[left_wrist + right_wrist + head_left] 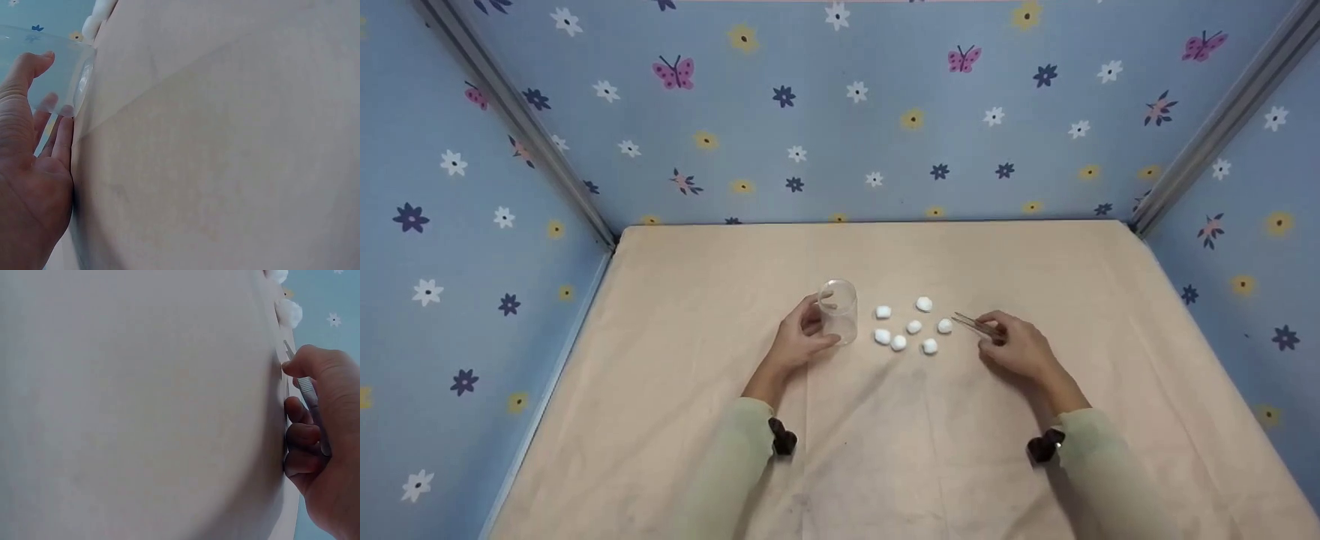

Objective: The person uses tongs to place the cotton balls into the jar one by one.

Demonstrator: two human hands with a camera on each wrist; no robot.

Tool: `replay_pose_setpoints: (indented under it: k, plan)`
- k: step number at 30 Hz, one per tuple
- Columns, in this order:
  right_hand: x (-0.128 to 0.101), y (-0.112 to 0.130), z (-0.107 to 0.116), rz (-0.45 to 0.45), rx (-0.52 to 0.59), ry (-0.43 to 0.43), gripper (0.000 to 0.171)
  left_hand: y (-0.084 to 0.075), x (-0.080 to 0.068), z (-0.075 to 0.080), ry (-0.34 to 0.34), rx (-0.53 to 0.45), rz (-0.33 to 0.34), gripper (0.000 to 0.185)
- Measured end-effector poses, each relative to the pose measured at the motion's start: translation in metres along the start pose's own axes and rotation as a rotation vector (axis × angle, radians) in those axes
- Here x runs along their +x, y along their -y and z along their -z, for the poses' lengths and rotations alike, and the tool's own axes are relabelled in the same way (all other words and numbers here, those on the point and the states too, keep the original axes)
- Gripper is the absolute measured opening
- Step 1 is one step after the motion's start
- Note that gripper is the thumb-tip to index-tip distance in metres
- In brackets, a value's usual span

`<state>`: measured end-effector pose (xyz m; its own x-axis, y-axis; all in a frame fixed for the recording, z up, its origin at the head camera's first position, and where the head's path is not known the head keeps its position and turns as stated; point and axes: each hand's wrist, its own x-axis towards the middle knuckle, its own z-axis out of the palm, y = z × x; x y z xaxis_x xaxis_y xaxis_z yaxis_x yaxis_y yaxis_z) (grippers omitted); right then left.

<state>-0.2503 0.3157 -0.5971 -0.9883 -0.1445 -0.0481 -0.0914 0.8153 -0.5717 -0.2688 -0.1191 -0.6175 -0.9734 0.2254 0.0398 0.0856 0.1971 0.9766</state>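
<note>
My left hand [797,339] holds a clear plastic cup [840,322] from its left side, thumb in front and fingers behind; the cup stands upright on the cloth. In the left wrist view the thumb and fingers curl round the clear cup [62,67]. My right hand [1020,346] grips metal tweezers [976,325], their two tips apart and pointing left. Between the hands lie several white cotton balls [914,327]. The nearest cotton ball [945,326] is just left of the tweezer tips. Ridged tweezers [308,394] show under the thumb in the right wrist view.
A pale peach cloth [682,300] with creases covers the table. Blue panels [870,150] printed with flowers and butterflies stand at the back and both sides, joined by grey corner posts [525,127]. Dark wrist cameras [784,438] sit at the sleeve cuffs.
</note>
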Motion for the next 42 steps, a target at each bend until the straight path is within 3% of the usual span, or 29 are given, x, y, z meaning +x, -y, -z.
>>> replay_pose_setpoints:
  k: [15, 23, 29, 42]
  plan:
    - [0.005, -0.005, 0.006, 0.036, 0.127, 0.027, 0.026, 0.000, -0.001, 0.001, 0.007, 0.017, 0.005, 0.080]
    - [0.006, -0.008, 0.005, 0.028, 0.146, 0.015, 0.028, 0.000, -0.001, 0.000, -0.008, 0.028, 0.027, 0.080]
    - [0.003, -0.003, 0.008, -0.018, 0.160, 0.004, 0.030, 0.000, -0.001, 0.001, -0.011, 0.026, 0.001, 0.079]
    - [0.007, 0.001, 0.021, 0.073, 0.140, -0.055, 0.028, -0.004, -0.003, 0.000, -0.003, 0.019, 0.030, 0.078]
